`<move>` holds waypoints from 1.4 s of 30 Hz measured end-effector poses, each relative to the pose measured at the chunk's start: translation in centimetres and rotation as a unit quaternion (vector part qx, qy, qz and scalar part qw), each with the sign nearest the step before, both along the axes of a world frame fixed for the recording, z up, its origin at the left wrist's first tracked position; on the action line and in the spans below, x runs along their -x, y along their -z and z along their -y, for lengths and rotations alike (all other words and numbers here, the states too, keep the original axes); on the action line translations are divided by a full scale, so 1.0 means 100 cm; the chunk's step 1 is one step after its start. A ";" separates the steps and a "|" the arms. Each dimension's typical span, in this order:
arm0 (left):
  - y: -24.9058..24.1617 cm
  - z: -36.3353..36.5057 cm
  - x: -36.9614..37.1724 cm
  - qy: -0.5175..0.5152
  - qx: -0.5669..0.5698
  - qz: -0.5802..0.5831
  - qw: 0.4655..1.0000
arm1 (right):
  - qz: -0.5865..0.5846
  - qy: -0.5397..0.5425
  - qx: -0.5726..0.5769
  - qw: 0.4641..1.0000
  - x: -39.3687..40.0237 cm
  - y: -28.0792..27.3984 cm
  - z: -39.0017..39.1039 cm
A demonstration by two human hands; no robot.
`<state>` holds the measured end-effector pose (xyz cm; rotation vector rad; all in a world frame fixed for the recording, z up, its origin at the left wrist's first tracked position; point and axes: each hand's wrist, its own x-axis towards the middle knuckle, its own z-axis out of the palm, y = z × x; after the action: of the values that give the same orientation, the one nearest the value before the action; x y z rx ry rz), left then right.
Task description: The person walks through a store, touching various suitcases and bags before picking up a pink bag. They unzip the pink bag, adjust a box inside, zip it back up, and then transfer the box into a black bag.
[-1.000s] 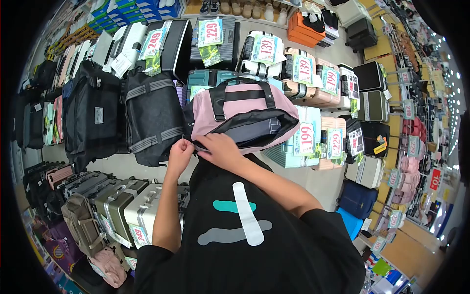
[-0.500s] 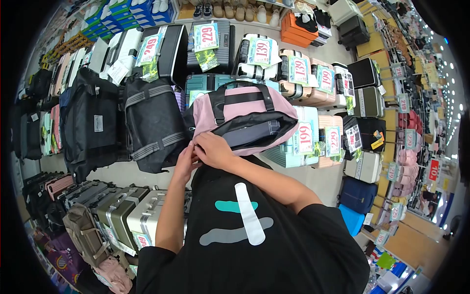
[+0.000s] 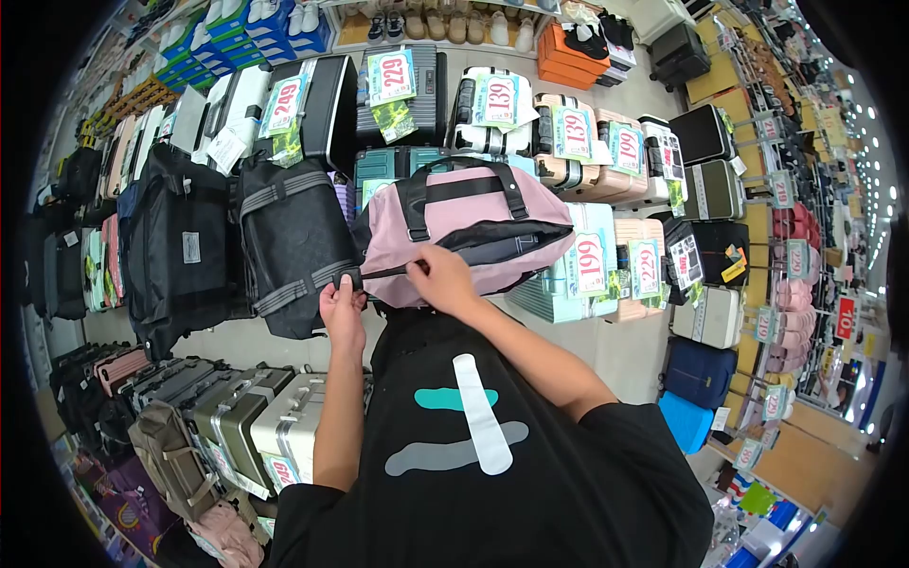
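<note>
A pink duffel bag with black handles rests on top of the suitcases in front of me. Its top zipper gapes in the middle and right part, and dark grey lining or contents show inside. My left hand pinches a black end tab at the bag's left corner. Fingers curled, my right hand grips the bag's zipper between the corner and the gap; the pull itself is hidden. Left of the duffel stands a black backpack with grey straps.
A second black backpack stands farther left. Price-tagged suitcases line the back, with more at right, such as a mint suitcase. A silver suitcase sits at lower left. Shoe shelves run behind.
My right hand has moved right along the zipper, away from my left hand. The bag's opening has narrowed. My left hand has shifted slightly left onto the end tab.
</note>
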<state>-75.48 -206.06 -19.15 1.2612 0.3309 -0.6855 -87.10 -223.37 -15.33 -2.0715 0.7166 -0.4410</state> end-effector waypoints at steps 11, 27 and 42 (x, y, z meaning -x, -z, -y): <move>0.007 -0.009 -0.005 -0.032 -0.056 -0.028 0.998 | -0.108 0.228 0.173 0.952 0.139 0.044 0.110; 0.039 -0.027 -0.015 -0.014 -0.296 0.221 0.929 | -0.045 0.220 0.039 0.974 0.161 0.053 0.146; -0.028 0.105 0.058 0.413 -0.293 0.652 0.565 | -0.025 0.274 0.084 0.958 0.148 0.049 0.113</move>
<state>-81.23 -216.56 -16.39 2.2348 -1.5033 -0.1747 -101.91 -234.68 -20.25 -2.0247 1.3322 -0.7801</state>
